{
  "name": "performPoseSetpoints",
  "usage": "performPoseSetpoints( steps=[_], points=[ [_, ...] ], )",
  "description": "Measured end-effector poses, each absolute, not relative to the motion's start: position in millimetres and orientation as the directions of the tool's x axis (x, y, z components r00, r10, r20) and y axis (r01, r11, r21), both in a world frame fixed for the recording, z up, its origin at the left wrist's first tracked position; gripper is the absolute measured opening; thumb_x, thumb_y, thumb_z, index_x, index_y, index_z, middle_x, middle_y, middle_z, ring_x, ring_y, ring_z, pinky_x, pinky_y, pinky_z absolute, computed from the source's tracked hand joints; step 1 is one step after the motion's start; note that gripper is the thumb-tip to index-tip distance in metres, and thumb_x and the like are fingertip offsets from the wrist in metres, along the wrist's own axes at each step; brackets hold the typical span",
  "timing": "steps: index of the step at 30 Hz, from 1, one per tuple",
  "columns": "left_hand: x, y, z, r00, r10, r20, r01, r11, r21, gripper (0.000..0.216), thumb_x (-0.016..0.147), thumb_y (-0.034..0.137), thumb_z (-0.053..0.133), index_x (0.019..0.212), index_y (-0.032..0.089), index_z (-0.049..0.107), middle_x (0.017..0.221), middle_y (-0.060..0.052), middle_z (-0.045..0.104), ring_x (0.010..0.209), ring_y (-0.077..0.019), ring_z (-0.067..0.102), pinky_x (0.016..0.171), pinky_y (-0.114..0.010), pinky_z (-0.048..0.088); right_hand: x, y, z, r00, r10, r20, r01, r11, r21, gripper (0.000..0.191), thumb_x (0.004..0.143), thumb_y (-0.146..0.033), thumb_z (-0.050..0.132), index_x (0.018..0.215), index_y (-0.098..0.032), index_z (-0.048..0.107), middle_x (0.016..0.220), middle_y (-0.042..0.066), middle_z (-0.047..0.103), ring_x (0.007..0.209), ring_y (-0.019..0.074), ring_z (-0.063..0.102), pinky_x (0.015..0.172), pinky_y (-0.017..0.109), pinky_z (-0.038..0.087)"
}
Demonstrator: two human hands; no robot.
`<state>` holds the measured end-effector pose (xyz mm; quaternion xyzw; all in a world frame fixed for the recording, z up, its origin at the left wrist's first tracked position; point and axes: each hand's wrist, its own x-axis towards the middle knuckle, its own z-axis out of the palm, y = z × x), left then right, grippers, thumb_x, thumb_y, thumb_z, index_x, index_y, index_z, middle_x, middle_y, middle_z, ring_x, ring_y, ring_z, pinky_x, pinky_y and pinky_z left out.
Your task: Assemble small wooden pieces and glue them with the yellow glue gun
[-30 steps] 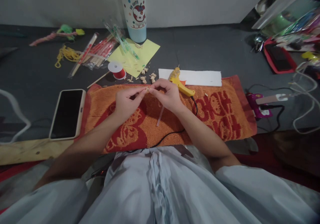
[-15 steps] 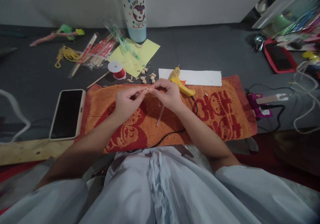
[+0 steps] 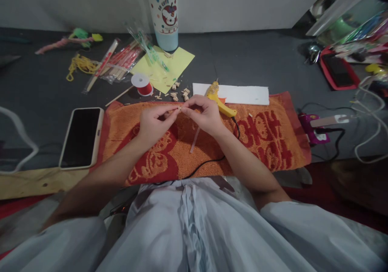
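Observation:
My left hand [image 3: 154, 120] and my right hand [image 3: 203, 113] meet fingertip to fingertip above an orange and red towel [image 3: 266, 136]. Both pinch a tiny pale wooden piece [image 3: 179, 108] between thumb and fingers. A yellow glue gun [image 3: 218, 99] lies on the towel just behind my right hand, its black cord running back toward me. A clear glue stick [image 3: 194, 139] rests on the towel under my right wrist. Several small wooden bits [image 3: 178, 93] are scattered just beyond the towel's far edge.
A phone [image 3: 81, 137] lies face up left of the towel. Behind are a red thread spool [image 3: 142, 84], yellow paper [image 3: 165, 68], packs of sticks [image 3: 121, 60], a tall bottle [image 3: 162, 15] and a white strip [image 3: 239, 94]. A pink tool [image 3: 315, 126] with cables sits at right.

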<state>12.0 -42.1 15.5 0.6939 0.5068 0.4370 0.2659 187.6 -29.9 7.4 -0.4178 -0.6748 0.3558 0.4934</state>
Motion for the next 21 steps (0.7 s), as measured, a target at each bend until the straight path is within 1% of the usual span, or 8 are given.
performPoseSetpoints(
  steps=[5, 9, 12, 14, 17, 19, 21],
  points=[
    [10.4, -42.6, 13.0, 0.136, 0.914, 0.381, 0.506, -0.395, 0.767, 0.024, 0.081, 0.033, 0.065, 0.09, 0.017, 0.08, 0.072, -0.003, 0.076, 0.056, -0.0108, 0.061, 0.057, -0.023, 0.048, 186.9, -29.1, 5.0, -0.163, 0.889, 0.428, 0.197, 0.455, -0.869, 0.012, 0.082, -0.025, 0.066, 0.073, -0.018, 0.066, 0.072, 0.001, 0.066, 0.068, 0.0118, 0.057, 0.067, 0.029, 0.046],
    [9.3, -43.0, 11.4, 0.152, 0.896, 0.418, 0.512, -0.433, 0.742, 0.021, 0.081, 0.033, 0.065, 0.086, 0.019, 0.08, 0.078, -0.004, 0.078, 0.062, -0.0129, 0.066, 0.061, -0.024, 0.051, 187.0, -28.8, 4.2, -0.186, 0.888, 0.42, 0.221, 0.455, -0.863, 0.014, 0.082, -0.028, 0.065, 0.072, -0.019, 0.065, 0.072, 0.0, 0.066, 0.069, 0.0119, 0.057, 0.068, 0.029, 0.046],
    [9.7, -43.2, 11.6, 0.144, 0.895, 0.422, 0.504, -0.433, 0.747, 0.019, 0.08, 0.033, 0.066, 0.083, 0.019, 0.08, 0.079, -0.004, 0.078, 0.064, -0.0138, 0.067, 0.062, -0.024, 0.052, 187.7, -28.9, 5.3, -0.201, 0.889, 0.411, 0.221, 0.45, -0.865, 0.014, 0.082, -0.029, 0.065, 0.072, -0.019, 0.064, 0.072, 0.0, 0.065, 0.069, 0.012, 0.056, 0.068, 0.03, 0.045],
    [10.9, -43.2, 13.3, 0.128, 0.912, 0.389, 0.493, -0.399, 0.774, 0.019, 0.079, 0.033, 0.067, 0.083, 0.019, 0.079, 0.075, -0.004, 0.077, 0.061, -0.013, 0.065, 0.059, -0.024, 0.051, 188.0, -29.1, 6.9, -0.199, 0.899, 0.39, 0.197, 0.426, -0.883, 0.013, 0.081, -0.028, 0.066, 0.072, -0.019, 0.065, 0.072, 0.0, 0.065, 0.069, 0.012, 0.056, 0.068, 0.029, 0.046],
    [13.4, -42.8, 17.2, 0.079, 0.949, 0.304, 0.44, -0.307, 0.844, 0.018, 0.078, 0.033, 0.069, 0.082, 0.018, 0.079, 0.067, -0.002, 0.074, 0.053, -0.01, 0.059, 0.053, -0.022, 0.046, 188.1, -29.4, 9.4, -0.184, 0.93, 0.317, 0.164, 0.347, -0.923, 0.012, 0.08, -0.028, 0.067, 0.073, -0.018, 0.066, 0.073, 0.001, 0.065, 0.07, 0.0119, 0.057, 0.068, 0.029, 0.046],
    [14.6, -41.8, 18.9, 0.057, 0.972, 0.228, 0.366, -0.233, 0.901, 0.019, 0.077, 0.034, 0.07, 0.081, 0.017, 0.078, 0.059, 0.0, 0.069, 0.047, -0.0078, 0.053, 0.048, -0.02, 0.042, 188.0, -29.5, 10.5, -0.174, 0.944, 0.282, 0.152, 0.308, -0.939, 0.011, 0.079, -0.027, 0.067, 0.074, -0.017, 0.068, 0.074, 0.001, 0.066, 0.07, 0.0114, 0.057, 0.068, 0.028, 0.046],
    [15.0, -40.3, 18.5, 0.062, 0.987, 0.147, 0.282, -0.159, 0.946, 0.021, 0.076, 0.037, 0.071, 0.082, 0.017, 0.077, 0.049, 0.002, 0.061, 0.04, -0.0063, 0.046, 0.041, -0.02, 0.036, 187.9, -29.3, 10.6, -0.166, 0.946, 0.277, 0.143, 0.301, -0.943, 0.011, 0.079, -0.027, 0.068, 0.075, -0.017, 0.069, 0.074, 0.001, 0.067, 0.069, 0.0112, 0.057, 0.068, 0.028, 0.047]
  ],
)
